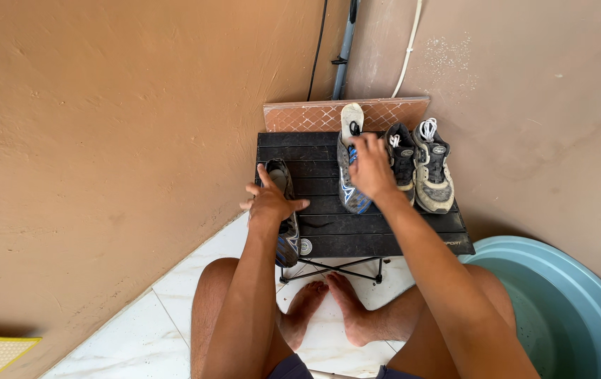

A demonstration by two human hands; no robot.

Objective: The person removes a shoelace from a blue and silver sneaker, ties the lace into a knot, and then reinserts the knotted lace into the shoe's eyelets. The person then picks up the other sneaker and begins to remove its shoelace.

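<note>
Our left hand [270, 202] lies spread, palm down, over the dark shoe with blue markings [284, 210] at the near left edge of the low black slatted table [385, 238], pressing on it rather than closing round it, while our right hand [371, 167] rests on the middle of a second blue-patterned shoe [349, 179] standing toe toward us at the table's centre; whether those fingers are pinching its laces or only touching the upper we cannot tell, as the back of the hand hides them. Just right of that shoe stand two more, a black trainer [403, 160] and, touching it on the far right, a worn grey trainer [432, 168] with white laces bunched at the top. We judge these shoes to be light, soft in the upper and stiffer in the sole, possibly gritty with dirt, best taken by the heel or with the fingers hooked inside the collar. Behind the table a reddish patterned tile [385, 112] leans against the tan wall [104, 140], where pipes and a cable [346, 42] run up the corner. Our bare feet [328, 302] rest on white floor tiles beneath the table, and a pale blue plastic basin [567, 302] sits at near right.
</note>
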